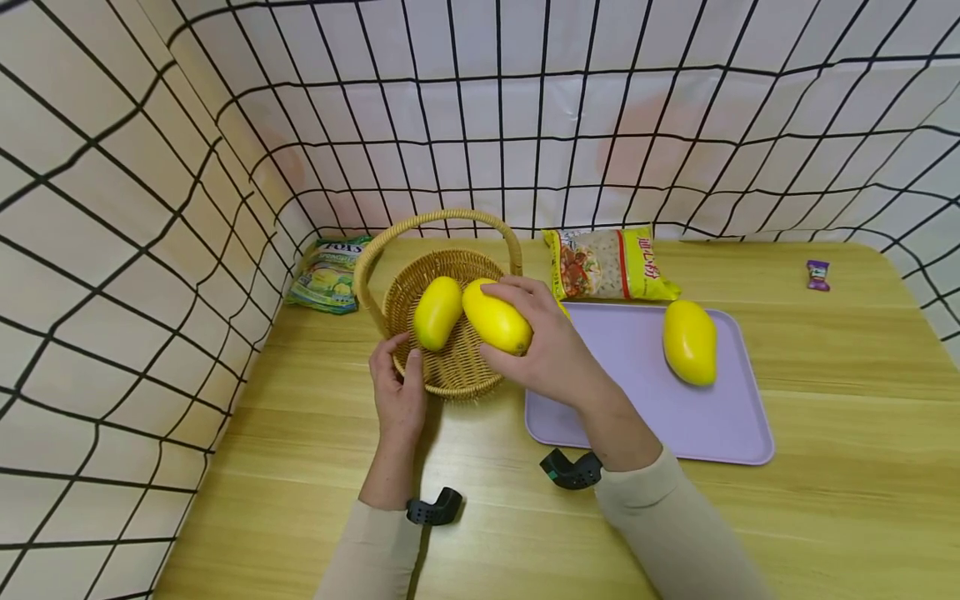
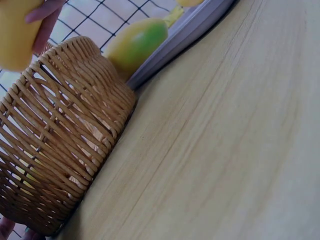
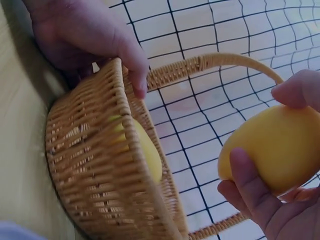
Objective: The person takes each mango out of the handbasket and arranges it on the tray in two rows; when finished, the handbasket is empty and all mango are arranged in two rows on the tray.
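My right hand (image 1: 551, 350) holds a yellow mango (image 1: 495, 318) over the right side of a round wicker basket (image 1: 467, 371). In the right wrist view, thumb and fingers clasp that mango (image 3: 275, 150) from opposite sides, above the basket's rim. My left hand (image 1: 399, 404) grips the basket's near left rim, its thumb (image 3: 134, 75) over the edge. Inside the basket lies another mango (image 1: 438, 312), partly showing through the weave in the right wrist view. The basket's tall arched handle (image 1: 442, 215) stands upright.
Right of the basket, a lilac tray (image 1: 637, 417) carries a mango (image 1: 690, 342) and a green-tinged one (image 2: 137, 47), mostly hidden by my right hand in the head view. Behind stand a yellow food bag (image 1: 611, 264) and a green bag (image 1: 330, 275). A purple sweet (image 1: 817, 275) lies far right.
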Demonstrator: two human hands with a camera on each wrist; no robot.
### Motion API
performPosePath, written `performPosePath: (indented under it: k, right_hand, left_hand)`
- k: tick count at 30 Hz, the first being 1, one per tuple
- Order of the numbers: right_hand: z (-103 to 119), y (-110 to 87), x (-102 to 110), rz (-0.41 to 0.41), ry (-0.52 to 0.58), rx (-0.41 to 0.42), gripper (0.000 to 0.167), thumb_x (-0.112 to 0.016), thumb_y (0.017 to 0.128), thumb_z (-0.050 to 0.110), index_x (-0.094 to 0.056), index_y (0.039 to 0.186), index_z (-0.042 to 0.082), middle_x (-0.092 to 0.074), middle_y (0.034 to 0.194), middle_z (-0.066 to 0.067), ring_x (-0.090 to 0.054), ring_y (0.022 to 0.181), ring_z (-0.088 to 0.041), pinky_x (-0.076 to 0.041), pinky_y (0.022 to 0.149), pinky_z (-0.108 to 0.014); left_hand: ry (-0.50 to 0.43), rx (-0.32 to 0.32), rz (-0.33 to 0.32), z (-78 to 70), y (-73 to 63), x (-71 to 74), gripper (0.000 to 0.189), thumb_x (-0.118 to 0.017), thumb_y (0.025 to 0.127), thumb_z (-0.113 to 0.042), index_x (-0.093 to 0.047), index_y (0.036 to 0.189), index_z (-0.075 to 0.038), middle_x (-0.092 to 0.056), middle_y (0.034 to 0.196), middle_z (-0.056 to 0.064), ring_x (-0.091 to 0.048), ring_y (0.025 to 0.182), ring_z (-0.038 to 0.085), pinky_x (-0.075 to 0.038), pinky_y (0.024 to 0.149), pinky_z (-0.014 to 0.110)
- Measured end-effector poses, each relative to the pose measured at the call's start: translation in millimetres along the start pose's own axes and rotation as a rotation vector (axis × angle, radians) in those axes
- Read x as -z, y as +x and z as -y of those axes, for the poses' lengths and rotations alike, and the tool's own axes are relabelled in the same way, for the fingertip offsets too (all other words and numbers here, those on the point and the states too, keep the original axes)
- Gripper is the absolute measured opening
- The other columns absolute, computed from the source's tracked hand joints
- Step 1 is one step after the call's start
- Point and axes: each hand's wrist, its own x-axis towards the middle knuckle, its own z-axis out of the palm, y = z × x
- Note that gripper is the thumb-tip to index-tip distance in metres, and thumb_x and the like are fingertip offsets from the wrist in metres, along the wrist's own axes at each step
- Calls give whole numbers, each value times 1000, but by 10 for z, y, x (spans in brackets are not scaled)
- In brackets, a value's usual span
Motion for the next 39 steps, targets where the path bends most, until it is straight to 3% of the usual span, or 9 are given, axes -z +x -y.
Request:
performPosePath:
  k: [10, 16, 22, 27, 34, 37, 39]
  right_hand:
    - [-95, -225, 235, -7, 78, -52, 73, -82, 84, 21, -44, 147, 24, -58, 135, -8, -59, 102, -27, -51, 84, -42]
    - [-165, -363, 403, -58, 156, 0, 73, -83, 81, 8, -49, 145, 20, -48, 140, -6, -52, 111, -23, -52, 89, -28]
    - [-235, -481, 581, -128, 285, 1, 74, -79, 79, -8, -41, 142, 3, -42, 141, -12, -53, 114, -21, -50, 95, -14]
    - [-309, -571, 712, -181, 213, 0, 72, -79, 81, -6, -45, 144, 4, -47, 142, -8, -55, 111, -16, -47, 96, -10]
    - [-442, -642, 861, -204, 179, 1, 70, -73, 85, -8, -43, 146, 8, -57, 128, 3, -61, 105, -9, -50, 91, -11]
    - [-476, -649, 916, -151, 137, -65, 60, -72, 91, 1, -44, 144, 5, -58, 128, -6, -62, 102, -14, -52, 86, -12]
    - [-493, -642, 951, -78, 75, -170, 58, -72, 96, 16, -44, 146, 8, -55, 134, -12, -63, 107, -20, -53, 85, -15]
  left_hand:
    - [1, 8, -2, 5, -5, -1, 33, -57, 101, -11, -56, 133, -2, -41, 147, 15, -36, 143, 27, -31, 113, 47]
    - [1, 16, -2, 16, -4, -4, 33, -57, 102, -12, -56, 134, -2, -41, 147, 14, -36, 141, 24, -31, 110, 43]
    - [-7, 10, -4, 11, -8, -6, 33, -57, 102, -12, -56, 133, -2, -41, 147, 14, -35, 142, 24, -29, 115, 47]
    - [-11, 2, -6, 17, -3, -4, 32, -57, 102, -11, -57, 132, -3, -41, 147, 14, -36, 142, 24, -30, 115, 48]
    - [-4, -18, -7, 17, 1, -3, 32, -57, 101, -11, -57, 132, -4, -42, 146, 14, -38, 139, 25, -32, 111, 46]
    - [-1, -21, -6, 18, 2, -3, 32, -57, 101, -11, -57, 132, -4, -43, 145, 14, -38, 139, 24, -32, 111, 45]
    - [-7, -22, -7, 22, 6, -2, 32, -57, 101, -11, -57, 132, -4, -43, 145, 14, -38, 140, 24, -31, 113, 46]
